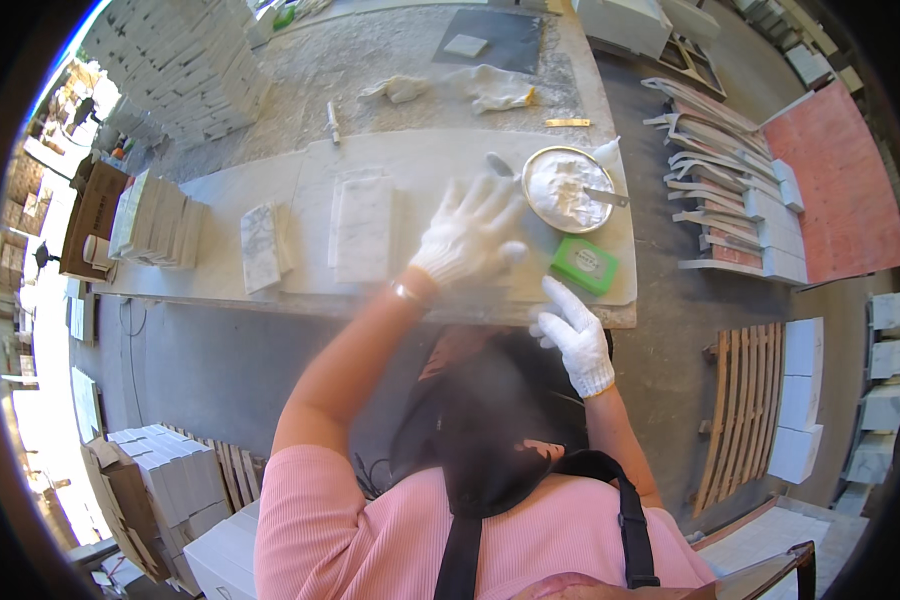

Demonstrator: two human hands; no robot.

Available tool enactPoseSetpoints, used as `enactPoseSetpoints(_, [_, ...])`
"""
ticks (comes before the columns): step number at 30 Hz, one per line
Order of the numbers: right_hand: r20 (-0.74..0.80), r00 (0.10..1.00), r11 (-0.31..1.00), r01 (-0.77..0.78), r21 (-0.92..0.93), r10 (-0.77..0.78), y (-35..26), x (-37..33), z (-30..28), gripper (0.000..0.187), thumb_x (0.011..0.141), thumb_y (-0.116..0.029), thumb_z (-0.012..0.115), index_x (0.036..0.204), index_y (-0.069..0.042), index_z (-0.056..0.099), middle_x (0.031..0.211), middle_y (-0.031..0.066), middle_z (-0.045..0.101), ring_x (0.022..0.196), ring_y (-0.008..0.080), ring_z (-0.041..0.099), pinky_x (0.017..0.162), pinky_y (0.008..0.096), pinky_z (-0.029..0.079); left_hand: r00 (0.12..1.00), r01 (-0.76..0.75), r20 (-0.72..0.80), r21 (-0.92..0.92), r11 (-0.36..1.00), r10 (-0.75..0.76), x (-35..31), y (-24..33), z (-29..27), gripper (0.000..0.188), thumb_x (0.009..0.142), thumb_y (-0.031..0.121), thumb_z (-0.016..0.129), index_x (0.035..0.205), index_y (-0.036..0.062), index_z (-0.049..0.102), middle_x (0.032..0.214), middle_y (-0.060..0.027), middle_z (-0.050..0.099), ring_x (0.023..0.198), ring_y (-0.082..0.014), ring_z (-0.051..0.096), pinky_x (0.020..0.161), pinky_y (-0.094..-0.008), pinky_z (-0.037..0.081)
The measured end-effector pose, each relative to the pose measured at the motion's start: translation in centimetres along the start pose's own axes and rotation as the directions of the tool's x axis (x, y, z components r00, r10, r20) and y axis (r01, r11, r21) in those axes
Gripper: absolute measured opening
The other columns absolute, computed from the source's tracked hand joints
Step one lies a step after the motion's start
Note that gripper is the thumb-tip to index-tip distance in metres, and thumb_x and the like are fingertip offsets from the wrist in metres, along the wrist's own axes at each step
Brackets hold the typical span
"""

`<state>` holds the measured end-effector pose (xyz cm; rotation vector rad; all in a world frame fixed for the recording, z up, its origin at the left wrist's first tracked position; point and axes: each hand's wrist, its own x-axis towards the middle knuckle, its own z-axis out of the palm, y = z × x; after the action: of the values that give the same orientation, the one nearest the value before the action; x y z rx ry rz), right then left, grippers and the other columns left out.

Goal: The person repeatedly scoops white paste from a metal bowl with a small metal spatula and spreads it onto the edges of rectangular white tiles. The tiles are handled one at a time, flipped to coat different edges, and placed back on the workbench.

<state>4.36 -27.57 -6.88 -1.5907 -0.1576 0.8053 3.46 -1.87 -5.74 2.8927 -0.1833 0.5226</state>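
Note:
My left hand point(470, 232), in a white knit glove, is over the worktable point(440, 300) with its fingers spread and nothing in it. It is slightly blurred, between the pale marble tiles point(365, 230) and a round bowl point(568, 190) of white paste or powder; I cannot tell which. A flat tool point(607, 197) lies across the bowl's right side. Below the bowl sits a green block point(585, 265) with a pale round mark. My right hand point(576, 345), gloved too, is at the table's front edge just below that block, index finger stretched out and other fingers partly bent, holding nothing visible.
More marble tiles point(263, 248) and an upright tile stack point(155, 220) stand to the left. Loose gloves point(490, 88) and a dark sheet point(490, 42) lie farther back. A tall tile stack point(175, 60) rises far left. Right of the table are a rack point(730, 180) and a wooden pallet point(740, 410).

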Motion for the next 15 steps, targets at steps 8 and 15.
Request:
enactPoseSetpoints(8, [0.074, 0.986, 0.977, 0.157, -0.146, -0.147, -0.1, 1.6, 1.2, 0.056, 0.100, -0.007, 0.066, 0.154, 0.003, 0.053, 0.146, 0.0143, 0.065, 0.112, 0.0167, 0.067, 0.098, 0.0297, 0.053, 0.991, 0.102, 0.123, -0.523, 0.846, -0.043, -10.9, 5.1, -5.4, 0.054, 0.098, 0.035, 0.068, 0.140, 0.0023, 0.063, 0.136, -0.0179, 0.066, 0.124, -0.0366, 0.063, 0.109, -0.0447, 0.049])
enactPoseSetpoints(15, [0.139, 0.985, 0.988, 0.120, -0.100, -0.105, -0.7, 1.5, 2.4, 0.061, 0.100, -0.006, 0.065, 0.159, -0.005, 0.049, 0.117, 0.0082, 0.074, 0.093, 0.0138, 0.071, 0.076, 0.0275, 0.055, 0.653, 0.597, 0.312, -0.772, 0.216, -0.690, -12.6, 4.0, -2.3, 0.058, 0.102, 0.019, 0.068, 0.155, -0.0001, 0.054, 0.128, -0.0066, 0.072, 0.112, -0.0116, 0.062, 0.100, -0.0297, 0.051])
